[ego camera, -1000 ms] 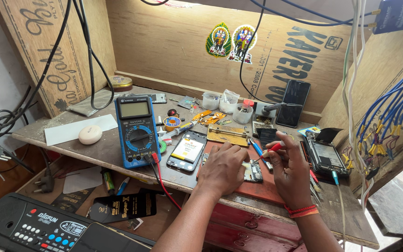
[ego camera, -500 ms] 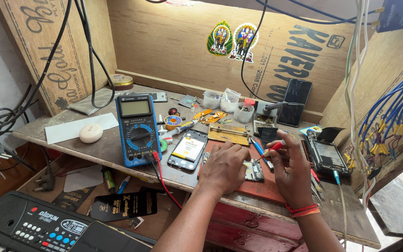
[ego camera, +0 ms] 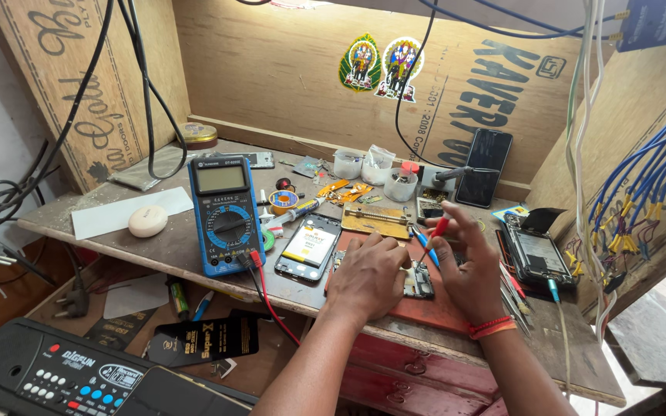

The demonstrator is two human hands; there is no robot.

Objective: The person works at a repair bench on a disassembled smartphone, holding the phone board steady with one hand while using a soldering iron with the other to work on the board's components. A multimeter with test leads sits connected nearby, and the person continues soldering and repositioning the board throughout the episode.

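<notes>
— Head view: where is the circuit board (ego camera: 419, 280) lying?
— Between both hands; the left hand (ego camera: 368, 276) is pressing it flat, the right hand (ego camera: 468, 266) is pinching a red screwdriver (ego camera: 435, 235) slanting toward it.

Both forearms come up from the near edge of the view, bare, angled toward the middle of the scene. The left hand (ego camera: 368, 277) lies palm down, back toward the camera, knuckles raised a little and fingers (ego camera: 383, 245) curled forward and pressed down at their tips. The right hand (ego camera: 468, 270) sits just to its right, close beside it, turned slightly on its edge with the thumb side toward the left hand. Its thumb and first fingers (ego camera: 445, 227) pinch together at the far end, closed in a fine grip; the other fingers are loosely bent. A red-orange band circles the right wrist.
</notes>
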